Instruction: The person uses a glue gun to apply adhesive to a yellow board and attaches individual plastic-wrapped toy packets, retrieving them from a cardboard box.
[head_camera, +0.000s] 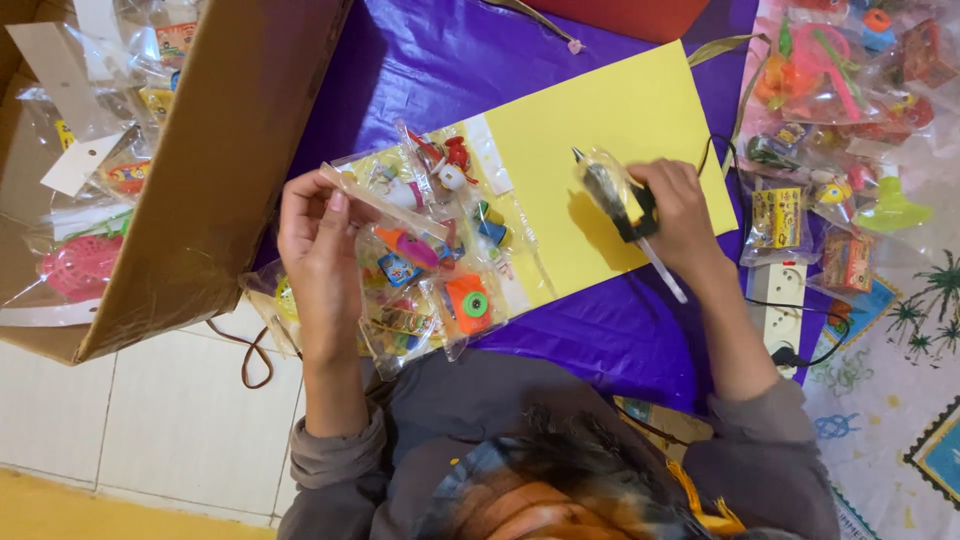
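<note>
My left hand (318, 250) holds a clear plastic packet of small toys (385, 205) by its top strip, above a fan of similar toy packets (440, 290) that overlap the left end of a yellow card sheet (620, 120). My right hand (680, 215) grips a black glue gun (615, 195) over the yellow sheet. Its metal tip (577, 154) points up and to the left, and a glue stick (665, 270) sticks out behind my hand. The yellow sheet lies on a purple plastic sheet (450, 60).
An open cardboard box (220, 150) with more toy packets stands at the left. A pile of bagged toys (840, 120) lies at the right, beside a white power strip (785, 305) with a black cable plugged in. White floor tiles (150, 420) show at the lower left.
</note>
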